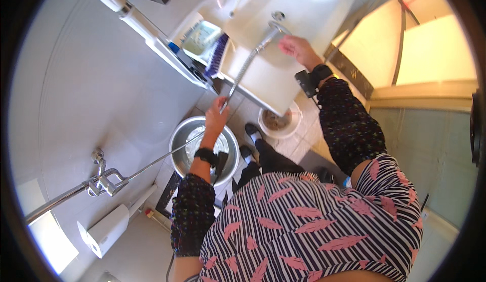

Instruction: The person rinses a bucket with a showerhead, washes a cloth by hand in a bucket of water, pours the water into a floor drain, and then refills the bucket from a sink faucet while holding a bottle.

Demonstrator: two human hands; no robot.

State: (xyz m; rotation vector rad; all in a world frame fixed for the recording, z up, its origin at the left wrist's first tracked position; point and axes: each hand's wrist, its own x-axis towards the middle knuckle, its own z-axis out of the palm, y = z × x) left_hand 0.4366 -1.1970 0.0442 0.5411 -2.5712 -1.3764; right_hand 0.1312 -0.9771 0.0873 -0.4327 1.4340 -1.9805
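My left hand (216,114) is closed round a metal shower hose (244,70), above the rim of a metal basin (177,163) on the floor. From there the hose stretches up over the sink's near edge. Its chrome shower head (277,29) lies inside the white sink (324,8), by the drain. Over the sink's right part, my right hand (297,49) is curled up close beside the shower head. Whatever its fingers may hold is hidden. The other end of the hose runs down-left to a chrome wall tap (104,180).
A white bucket (297,117) with murky contents stands under the sink's near edge. On the sink's left corner sit a soap tray (202,39) and a purple-bristled brush (217,54). A white pole-like tool (147,31) leans along the left wall. My feet are between basin and bucket.
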